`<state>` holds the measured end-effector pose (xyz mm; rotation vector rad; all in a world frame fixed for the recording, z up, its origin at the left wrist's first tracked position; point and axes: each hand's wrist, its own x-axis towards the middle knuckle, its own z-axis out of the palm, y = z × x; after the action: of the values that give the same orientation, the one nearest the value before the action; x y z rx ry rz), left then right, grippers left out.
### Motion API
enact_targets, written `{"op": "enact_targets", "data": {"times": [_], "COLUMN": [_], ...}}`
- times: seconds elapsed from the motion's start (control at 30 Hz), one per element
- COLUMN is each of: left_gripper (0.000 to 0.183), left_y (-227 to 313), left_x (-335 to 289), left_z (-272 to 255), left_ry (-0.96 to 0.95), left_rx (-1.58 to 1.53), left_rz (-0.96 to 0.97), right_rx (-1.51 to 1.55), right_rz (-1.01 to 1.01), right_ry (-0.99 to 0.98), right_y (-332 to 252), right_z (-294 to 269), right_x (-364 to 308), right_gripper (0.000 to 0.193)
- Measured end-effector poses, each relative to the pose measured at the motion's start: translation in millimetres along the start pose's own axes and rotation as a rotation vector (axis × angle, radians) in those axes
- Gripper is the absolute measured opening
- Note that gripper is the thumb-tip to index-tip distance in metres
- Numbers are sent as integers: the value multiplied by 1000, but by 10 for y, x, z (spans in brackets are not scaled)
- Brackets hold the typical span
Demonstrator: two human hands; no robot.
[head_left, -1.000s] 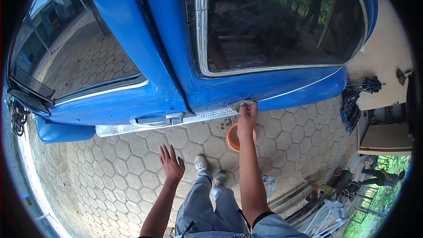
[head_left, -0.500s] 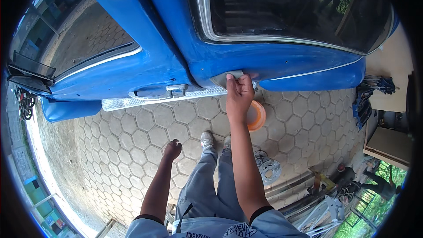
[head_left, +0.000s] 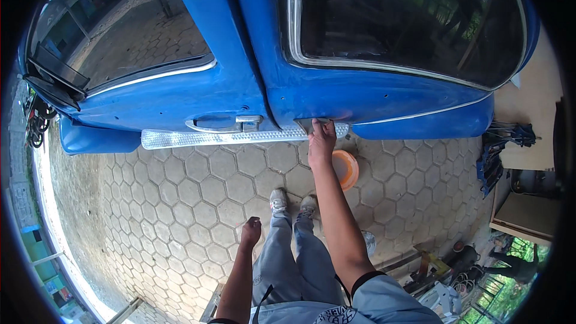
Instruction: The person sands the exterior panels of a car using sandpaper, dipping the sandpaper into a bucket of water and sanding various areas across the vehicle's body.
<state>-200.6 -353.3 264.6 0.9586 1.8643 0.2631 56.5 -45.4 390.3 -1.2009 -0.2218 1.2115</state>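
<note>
My right hand [head_left: 322, 140] pinches a folded grey piece of sandpaper [head_left: 305, 125] and presses it flat on the blue car body [head_left: 354, 93]. The spot lies just right of the door seam, below the rear side window. Part of the sandpaper is hidden under my fingers. Left of the seam sits the chrome door handle [head_left: 225, 124]. My left hand [head_left: 251, 231] hangs low over the paving, apart from the car, its fingers loosely curled with nothing visible in them.
An orange bucket [head_left: 351, 170] stands on the hexagonal paving [head_left: 204, 204] beside my right forearm. A metal running board [head_left: 198, 138] follows the car's lower edge. Metal parts and tools [head_left: 441, 264] lie at the lower right, near another person [head_left: 517, 264]. Cardboard [head_left: 531, 150] stands at the right.
My right hand has slid the sandpaper lower on the panel, toward the sill. My view has shifted, and my left hand now hangs a little farther right and lower.
</note>
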Motion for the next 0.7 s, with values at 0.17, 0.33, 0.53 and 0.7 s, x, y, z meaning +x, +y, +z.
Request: {"op": "enact_targets", "data": {"times": [0.17,0.33,0.53,0.7], "left_gripper": [28,32,28,29], "left_y": [-849,-1132,-694,-598], "left_x": [-14,-289,-147,-131], "left_z": [-109,-469,21,-12], "left_ry": [30,71,-21,-49], "left_rx": [-28,13,-156,-60], "left_rz": [-216,-195,-149,-46], "right_rx": [33,14,-139,-52], "right_rz": [-278,-179,-36,82], "right_ry": [-89,-148,150,-120], "right_y": [-254,-17,84,-486], "right_z": [-18,-77,-1048,-144], "right_x": [88,125,779,178], "right_gripper": [12,10,27,15]}}
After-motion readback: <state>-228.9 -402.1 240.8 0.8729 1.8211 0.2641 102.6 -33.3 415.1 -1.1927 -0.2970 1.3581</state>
